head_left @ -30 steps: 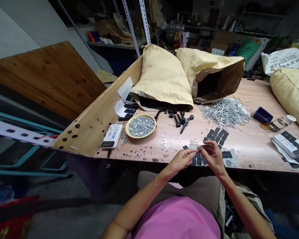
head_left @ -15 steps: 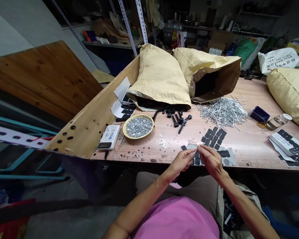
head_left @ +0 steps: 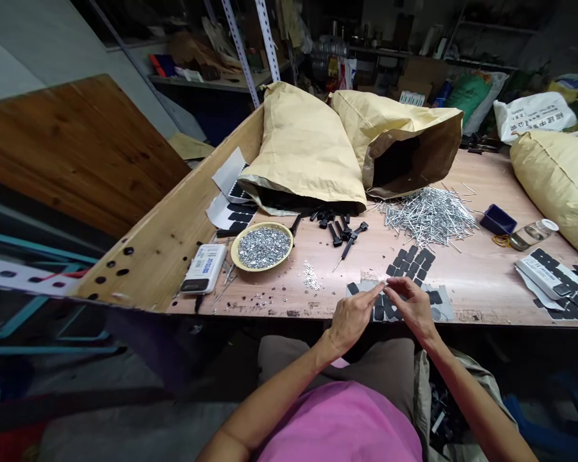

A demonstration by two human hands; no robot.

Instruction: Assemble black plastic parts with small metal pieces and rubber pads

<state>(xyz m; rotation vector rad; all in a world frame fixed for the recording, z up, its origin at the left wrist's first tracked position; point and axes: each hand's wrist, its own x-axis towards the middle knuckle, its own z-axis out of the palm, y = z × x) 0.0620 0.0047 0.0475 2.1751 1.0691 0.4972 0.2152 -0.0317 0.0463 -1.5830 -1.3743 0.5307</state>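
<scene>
My left hand [head_left: 352, 317] and my right hand [head_left: 413, 309] meet at the fingertips above the front edge of the workbench. Both are closed in a pinch around something small and pale, too tiny to name. Beneath them lies a grey sheet [head_left: 444, 310] bearing dark rounded pads, partly hidden by my fingers. More black pads [head_left: 411, 263] are spread in rows just beyond. Small silvery rings [head_left: 311, 276] lie loose to the left of my hands. Black plastic pieces [head_left: 338, 233] are scattered farther back, along with a thin-tipped black tool [head_left: 347, 249].
A yellow bowl [head_left: 236, 260] full of small metal pieces stands at left, beside a white device [head_left: 205, 268]. Metal pins [head_left: 428, 217] are heaped behind the pads. Large paper sacks [head_left: 308, 147] lie at the back. At right are a blue tray [head_left: 498, 220] and a jar [head_left: 533, 235].
My left hand has turned so its back shows more, with its fingers pointing up to the right. My right fingers have bent differently at the pinch. The whole view has shifted slightly.
</scene>
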